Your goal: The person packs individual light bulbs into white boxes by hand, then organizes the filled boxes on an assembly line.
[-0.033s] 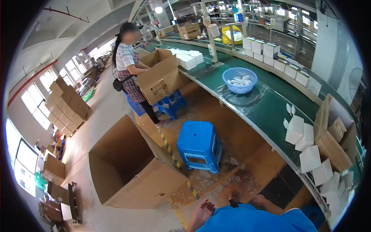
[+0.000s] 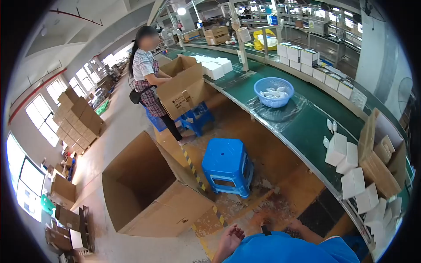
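My left hand (image 2: 232,237) hangs low in front of my blue shirt (image 2: 289,249), palm partly up, fingers loosely curled with gaps between them and nothing held. On the other side of the shirt my right hand (image 2: 296,225) is partly in view, its fingers hard to make out. Nearest to both hands is a blue plastic stool (image 2: 224,153) standing on the worn floor. To the left of it, a large open cardboard box (image 2: 171,210) gapes upward, its visible inside bare brown.
A green conveyor (image 2: 302,127) curves along the right, bearing a blue basket (image 2: 274,102) of white bulb-shaped items, small white boxes (image 2: 353,183) and an open carton (image 2: 381,166). Another person (image 2: 147,70) stands ahead, arms in a carton (image 2: 180,96) on blue stools. Stacked cartons (image 2: 76,118) stand left.
The whole view has shifted very slightly. My hands, the boxes, the stool and the other person stay practically where they were.
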Demonstrator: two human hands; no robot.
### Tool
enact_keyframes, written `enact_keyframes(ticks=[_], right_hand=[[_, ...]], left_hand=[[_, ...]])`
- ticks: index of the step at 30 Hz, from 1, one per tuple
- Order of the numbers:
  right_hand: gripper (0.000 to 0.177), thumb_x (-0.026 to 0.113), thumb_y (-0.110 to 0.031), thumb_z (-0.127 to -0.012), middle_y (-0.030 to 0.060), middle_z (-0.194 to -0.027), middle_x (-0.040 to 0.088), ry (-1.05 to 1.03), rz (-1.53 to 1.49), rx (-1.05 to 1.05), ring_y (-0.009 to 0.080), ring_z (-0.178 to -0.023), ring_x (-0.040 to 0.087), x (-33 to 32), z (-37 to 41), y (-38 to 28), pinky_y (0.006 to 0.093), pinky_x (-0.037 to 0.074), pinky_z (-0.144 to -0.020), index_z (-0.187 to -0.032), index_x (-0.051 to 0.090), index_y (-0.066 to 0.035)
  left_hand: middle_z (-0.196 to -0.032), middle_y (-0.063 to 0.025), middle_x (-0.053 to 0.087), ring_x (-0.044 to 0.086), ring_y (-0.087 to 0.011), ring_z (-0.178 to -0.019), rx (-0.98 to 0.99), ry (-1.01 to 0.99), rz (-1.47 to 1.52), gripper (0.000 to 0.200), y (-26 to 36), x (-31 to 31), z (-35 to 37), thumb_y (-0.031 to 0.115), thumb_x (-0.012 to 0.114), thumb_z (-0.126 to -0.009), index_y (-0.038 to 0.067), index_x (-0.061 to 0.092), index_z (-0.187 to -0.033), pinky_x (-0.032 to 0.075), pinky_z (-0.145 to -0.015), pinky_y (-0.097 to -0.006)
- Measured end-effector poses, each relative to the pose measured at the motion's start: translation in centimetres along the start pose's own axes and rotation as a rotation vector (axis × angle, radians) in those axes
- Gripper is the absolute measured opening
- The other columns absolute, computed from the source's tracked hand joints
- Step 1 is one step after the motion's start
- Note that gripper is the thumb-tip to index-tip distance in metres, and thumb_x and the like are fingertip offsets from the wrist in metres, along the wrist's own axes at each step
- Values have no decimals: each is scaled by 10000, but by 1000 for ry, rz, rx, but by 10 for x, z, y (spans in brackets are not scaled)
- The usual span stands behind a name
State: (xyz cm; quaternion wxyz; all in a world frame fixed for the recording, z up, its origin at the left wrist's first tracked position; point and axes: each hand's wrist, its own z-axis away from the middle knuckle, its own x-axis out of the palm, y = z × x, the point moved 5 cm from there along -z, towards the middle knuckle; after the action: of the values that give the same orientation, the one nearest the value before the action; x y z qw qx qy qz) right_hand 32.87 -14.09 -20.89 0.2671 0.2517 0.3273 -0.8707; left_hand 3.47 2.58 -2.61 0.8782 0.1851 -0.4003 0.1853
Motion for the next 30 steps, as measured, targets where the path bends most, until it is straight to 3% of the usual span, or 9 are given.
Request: enact_keyframes(ticks=[5,11,13,15,16,20,22,25,30], right_hand=[[346,581,-300,-720,143,-1014,626,11,-190,4,271,-954,589,-42,-74,32,366,458,-807,-972,658,-76],[220,558,-288,-806,57,-658,605,-140,-291,3,136,-535,553,-25,-111,70,305,476,-567,-804,642,-85],[224,569,-297,-771,92,-674,622,-207,164,-124,187,-566,588,-22,-114,59,328,481,-558,-759,667,-96],[261,526,-343,-802,99,-766,621,-390,-133,19,196,-656,586,48,-152,158,325,475,-585,-831,635,-107],[304,484,-389,-832,106,-858,621,-550,-448,194,205,-745,584,64,-173,152,322,469,-612,-903,603,-119],[286,497,-367,-835,137,-935,603,-642,-248,275,235,-827,562,45,-177,114,341,466,-641,-975,591,-135],[287,498,-305,-852,135,-880,615,-608,484,-360,241,-761,569,26,-189,57,354,463,-640,-996,601,-79],[295,485,-280,-855,111,-811,628,-445,-11,-3,244,-693,574,-11,-164,-24,365,461,-630,-926,627,-31],[240,514,-268,-787,50,-732,636,-452,906,-699,249,-664,591,7,-179,-157,395,467,-610,-747,670,-89]], left_hand=[[-859,-71,555,541,-238,-858,26,13,23,152,-5,61,-48,172,481,-883,79,494,-1001,431,-795,-370],[-828,-70,567,546,-236,-848,4,50,51,113,-18,44,-73,160,490,-880,71,531,-937,439,-776,-354],[-1127,-112,559,506,-251,-1060,124,-516,118,353,-24,-9,-95,296,400,-917,125,479,-1216,427,-871,-390],[-1049,-88,577,525,-242,-996,178,-387,151,308,-26,-19,-88,266,408,-912,115,497,-1166,432,-848,-389],[-970,-65,596,543,-233,-932,202,-263,173,266,-28,-25,-78,236,416,-908,105,515,-1117,437,-824,-389],[-881,-44,596,572,-204,-803,387,-138,168,243,-11,13,-28,252,412,-915,96,519,-1066,475,-738,-366],[-863,-58,580,558,-227,-871,282,164,272,140,-7,5,-5,177,493,-881,98,521,-993,437,-784,-347],[-878,-53,590,564,-213,-866,385,130,362,134,1,-11,16,180,490,-886,105,530,-988,444,-778,-339],[-850,-41,589,566,-203,-842,535,72,456,144,36,-64,72,186,503,-882,108,534,-1000,446,-771,-336]])
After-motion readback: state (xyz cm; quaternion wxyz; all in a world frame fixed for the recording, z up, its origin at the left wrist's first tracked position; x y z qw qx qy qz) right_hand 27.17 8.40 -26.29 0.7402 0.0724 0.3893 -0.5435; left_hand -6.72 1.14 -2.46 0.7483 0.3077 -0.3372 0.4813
